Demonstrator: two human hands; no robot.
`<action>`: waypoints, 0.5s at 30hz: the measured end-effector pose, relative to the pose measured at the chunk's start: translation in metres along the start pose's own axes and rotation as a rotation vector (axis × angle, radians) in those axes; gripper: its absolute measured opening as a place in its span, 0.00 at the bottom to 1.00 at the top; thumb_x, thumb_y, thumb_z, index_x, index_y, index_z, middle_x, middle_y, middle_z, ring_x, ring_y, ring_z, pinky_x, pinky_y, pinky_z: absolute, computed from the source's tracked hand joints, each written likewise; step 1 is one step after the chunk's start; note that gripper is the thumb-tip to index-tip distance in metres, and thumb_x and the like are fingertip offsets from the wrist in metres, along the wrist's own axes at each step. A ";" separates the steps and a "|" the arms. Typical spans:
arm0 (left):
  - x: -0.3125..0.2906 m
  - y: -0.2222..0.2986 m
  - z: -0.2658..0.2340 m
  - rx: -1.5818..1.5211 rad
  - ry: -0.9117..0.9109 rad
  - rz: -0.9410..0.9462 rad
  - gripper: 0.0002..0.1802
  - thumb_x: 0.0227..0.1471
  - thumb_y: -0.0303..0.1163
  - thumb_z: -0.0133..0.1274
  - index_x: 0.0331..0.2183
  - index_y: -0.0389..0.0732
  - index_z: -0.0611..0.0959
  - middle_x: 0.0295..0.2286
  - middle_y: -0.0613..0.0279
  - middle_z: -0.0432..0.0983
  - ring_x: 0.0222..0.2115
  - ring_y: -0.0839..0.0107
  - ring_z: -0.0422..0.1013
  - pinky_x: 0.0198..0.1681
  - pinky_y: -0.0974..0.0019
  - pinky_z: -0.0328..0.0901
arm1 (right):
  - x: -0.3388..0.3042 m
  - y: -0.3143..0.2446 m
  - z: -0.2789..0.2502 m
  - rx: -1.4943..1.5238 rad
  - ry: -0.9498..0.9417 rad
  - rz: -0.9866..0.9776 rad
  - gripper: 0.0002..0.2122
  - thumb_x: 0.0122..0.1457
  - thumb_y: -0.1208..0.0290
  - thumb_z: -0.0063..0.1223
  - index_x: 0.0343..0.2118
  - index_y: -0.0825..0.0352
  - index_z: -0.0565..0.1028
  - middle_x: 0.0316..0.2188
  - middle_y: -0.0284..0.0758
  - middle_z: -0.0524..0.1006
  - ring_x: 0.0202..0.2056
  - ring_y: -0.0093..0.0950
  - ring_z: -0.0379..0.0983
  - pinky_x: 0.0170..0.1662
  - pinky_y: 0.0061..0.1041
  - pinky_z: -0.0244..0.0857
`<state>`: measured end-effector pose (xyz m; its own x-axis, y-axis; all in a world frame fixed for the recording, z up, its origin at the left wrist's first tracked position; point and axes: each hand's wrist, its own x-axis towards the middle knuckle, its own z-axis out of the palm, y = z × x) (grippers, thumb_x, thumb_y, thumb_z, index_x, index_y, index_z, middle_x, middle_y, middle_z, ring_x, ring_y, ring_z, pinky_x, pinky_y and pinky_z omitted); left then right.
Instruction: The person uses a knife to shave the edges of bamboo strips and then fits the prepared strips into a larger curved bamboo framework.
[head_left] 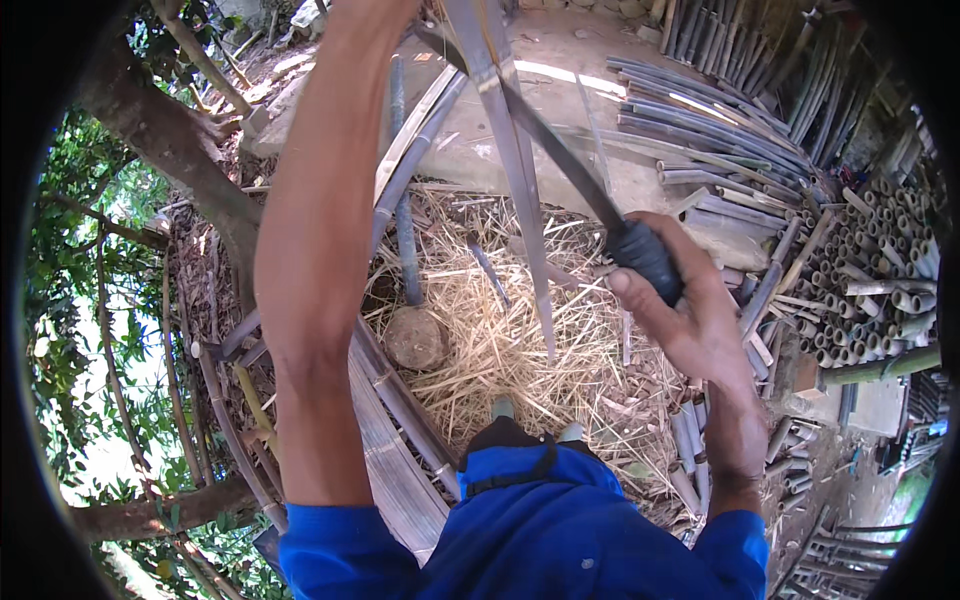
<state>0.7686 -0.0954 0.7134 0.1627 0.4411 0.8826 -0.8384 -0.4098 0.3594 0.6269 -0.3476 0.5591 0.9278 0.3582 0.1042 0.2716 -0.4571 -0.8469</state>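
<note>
My right hand (pixel 690 310) is closed round the black wrapped handle of a long knife (pixel 565 150). The dark blade slants up and left from it, crossing a split bamboo piece (pixel 520 190) near the top edge. Halves of that bamboo spread apart about the blade, and one long pointed end hangs down over the straw-like shavings. My left arm (pixel 320 220) reaches up to the top edge. The left hand is cut off there, close to the upper bamboo, so its fingers and any grip are hidden.
Pale bamboo shavings (pixel 480 370) cover the ground, with a round wood block (pixel 416 338) among them. Long bamboo poles (pixel 700 125) lie at the upper right. Cut tubes (pixel 860 280) are stacked at far right. A tree trunk (pixel 150 120) and bamboo rails stand at left.
</note>
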 end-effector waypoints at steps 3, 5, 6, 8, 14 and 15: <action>-0.043 -0.063 -0.013 -0.185 0.029 -0.194 0.12 0.60 0.34 0.58 0.28 0.37 0.83 0.19 0.72 0.70 0.20 0.82 0.61 0.23 0.70 0.55 | 0.008 0.045 0.030 -0.009 -0.016 -0.017 0.20 0.63 0.63 0.60 0.52 0.70 0.71 0.35 0.47 0.80 0.36 0.35 0.78 0.41 0.35 0.70; -0.077 -0.090 -0.032 -0.123 -0.054 -0.337 0.10 0.59 0.33 0.59 0.29 0.36 0.83 0.21 0.71 0.72 0.21 0.81 0.63 0.24 0.71 0.57 | 0.011 0.063 0.047 -0.075 -0.051 0.006 0.20 0.65 0.63 0.57 0.53 0.71 0.69 0.36 0.52 0.79 0.37 0.49 0.79 0.41 0.41 0.71; -0.092 -0.101 -0.039 -0.071 -0.139 -0.469 0.09 0.58 0.32 0.59 0.31 0.36 0.83 0.22 0.70 0.74 0.21 0.81 0.65 0.25 0.71 0.59 | 0.013 0.077 0.056 -0.079 -0.062 0.023 0.20 0.65 0.63 0.57 0.53 0.71 0.69 0.36 0.52 0.79 0.37 0.49 0.79 0.41 0.41 0.71; -0.104 -0.108 -0.054 -0.027 -0.214 -0.523 0.08 0.58 0.31 0.59 0.32 0.36 0.84 0.23 0.68 0.76 0.23 0.81 0.67 0.26 0.71 0.61 | 0.020 0.091 0.070 -0.246 0.056 -0.104 0.20 0.66 0.65 0.55 0.54 0.72 0.67 0.29 0.46 0.77 0.25 0.34 0.75 0.31 0.35 0.68; -0.108 -0.119 -0.076 -0.052 -0.402 -0.679 0.07 0.57 0.30 0.60 0.33 0.36 0.84 0.26 0.66 0.79 0.26 0.79 0.72 0.29 0.70 0.67 | 0.039 0.071 0.085 -0.200 -0.016 0.048 0.19 0.65 0.66 0.55 0.52 0.73 0.67 0.30 0.54 0.79 0.31 0.51 0.80 0.35 0.43 0.70; -0.109 -0.123 -0.077 -0.051 -0.421 -0.720 0.07 0.57 0.30 0.61 0.34 0.36 0.84 0.26 0.66 0.79 0.25 0.79 0.72 0.29 0.70 0.67 | 0.042 0.071 0.084 -0.209 -0.031 0.073 0.19 0.65 0.66 0.55 0.53 0.72 0.67 0.29 0.52 0.79 0.31 0.47 0.80 0.35 0.41 0.69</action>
<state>0.8142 -0.0319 0.5495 0.8400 0.2425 0.4853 -0.4758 -0.1007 0.8738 0.6634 -0.2973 0.4594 0.9394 0.3416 0.0278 0.2543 -0.6402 -0.7249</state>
